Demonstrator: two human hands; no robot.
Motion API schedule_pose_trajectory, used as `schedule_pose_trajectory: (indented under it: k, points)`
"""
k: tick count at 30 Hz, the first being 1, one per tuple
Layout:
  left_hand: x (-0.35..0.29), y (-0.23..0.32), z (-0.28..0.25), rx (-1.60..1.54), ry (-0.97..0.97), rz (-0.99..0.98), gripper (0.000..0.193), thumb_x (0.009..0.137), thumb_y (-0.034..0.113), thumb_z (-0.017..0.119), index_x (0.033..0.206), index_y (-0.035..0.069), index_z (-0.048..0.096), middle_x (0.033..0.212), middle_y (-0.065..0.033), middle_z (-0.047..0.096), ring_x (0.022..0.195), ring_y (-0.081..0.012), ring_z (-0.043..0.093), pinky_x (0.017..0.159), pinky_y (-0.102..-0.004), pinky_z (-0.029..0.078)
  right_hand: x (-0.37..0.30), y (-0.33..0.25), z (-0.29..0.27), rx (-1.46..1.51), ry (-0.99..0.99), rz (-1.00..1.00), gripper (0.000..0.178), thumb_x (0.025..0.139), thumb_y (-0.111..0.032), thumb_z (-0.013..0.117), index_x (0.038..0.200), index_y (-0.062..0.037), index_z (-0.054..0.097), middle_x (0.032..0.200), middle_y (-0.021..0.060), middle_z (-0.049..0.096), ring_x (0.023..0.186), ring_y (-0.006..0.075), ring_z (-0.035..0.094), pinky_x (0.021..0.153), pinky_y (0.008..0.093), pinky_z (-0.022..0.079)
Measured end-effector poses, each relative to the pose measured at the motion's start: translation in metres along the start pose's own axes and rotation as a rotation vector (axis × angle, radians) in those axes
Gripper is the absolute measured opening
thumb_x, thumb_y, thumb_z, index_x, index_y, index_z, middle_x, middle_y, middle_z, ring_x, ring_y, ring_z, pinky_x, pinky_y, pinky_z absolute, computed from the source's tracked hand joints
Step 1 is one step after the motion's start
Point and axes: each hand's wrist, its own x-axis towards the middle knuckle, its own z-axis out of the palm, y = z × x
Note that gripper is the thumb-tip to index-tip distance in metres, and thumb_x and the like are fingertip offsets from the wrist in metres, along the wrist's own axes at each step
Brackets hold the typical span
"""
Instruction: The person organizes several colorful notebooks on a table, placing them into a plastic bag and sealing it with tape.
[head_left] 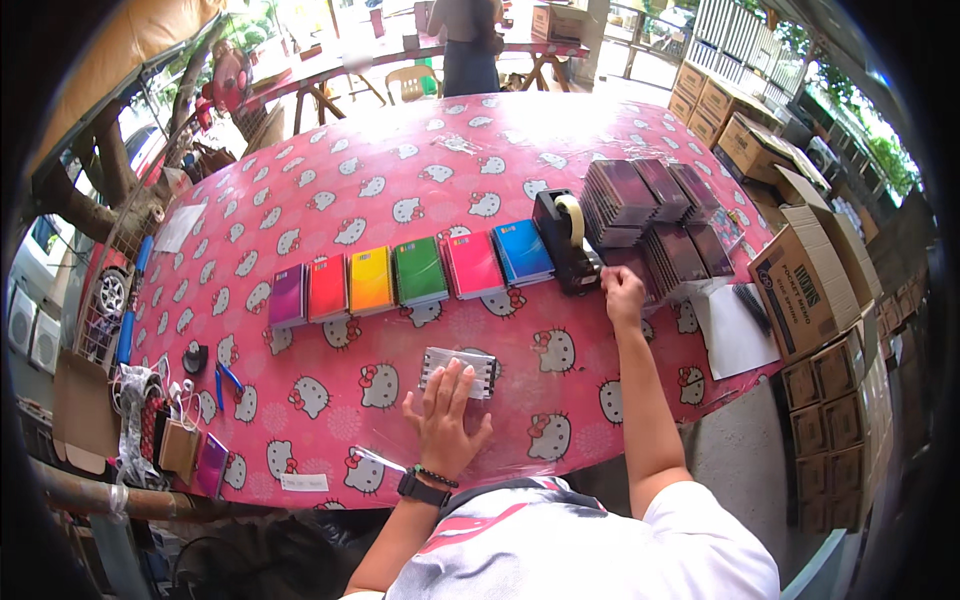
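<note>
My left hand (446,420) lies with its fingers spread over a small stack of spiral notepads (486,372), whose pale edges and dark binding show around the fingers. My right hand (625,290) is pinched at the cutting end of a black tape dispenser (562,240), on the tape's loose end, which is hard to make out. A roll of tape (571,218) sits in the dispenser. Left of it runs a row of spiral notepad stacks: purple (288,295), red (328,287), yellow (370,280), green (419,268), pink (472,262) and blue (523,250).
Wrapped notepad packs (620,195) are piled right of the dispenser. An open carton (800,280) stands beside a white sheet (738,330). Blue pliers (228,378) and a tangle of cables (140,400) lie left. A person (470,50) stands beyond the pink-covered table (330,230).
</note>
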Motion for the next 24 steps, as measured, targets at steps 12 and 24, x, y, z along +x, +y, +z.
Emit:
schedule_pose_trajectory:
  k: [12, 24]
  points:
    - [0.000, 0.002, -0.007, -0.011, -0.066, -0.072, 0.077, 0.066, 0.037, 0.069, 0.136, 0.026, 0.040, 0.148, -0.0034, 0.027, 0.137, -0.0234, 0.021, 0.104, -0.0601, 0.008, -0.035, -0.110, 0.016, 0.720, -1.282, 0.442, 0.019, 0.087, -0.024, 0.063, 0.084, -0.0058, 0.062, 0.060, -0.0037, 0.051, 0.049, 0.0026, 0.043, 0.042, 0.0189, 0.032]
    - [0.030, 0.005, -0.035, -0.039, -0.132, -0.063, 0.083, 0.059, 0.040, 0.075, 0.135, 0.029, 0.042, 0.151, -0.0182, 0.010, 0.139, -0.0365, 0.005, 0.102, -0.0666, 0.001, -0.023, -0.198, 0.064, -0.274, -1.542, -0.534, 0.055, 0.062, -0.050, 0.077, 0.074, 0.0025, 0.064, 0.066, 0.0146, 0.062, 0.063, 0.0275, 0.061, 0.058, 0.0387, 0.046]
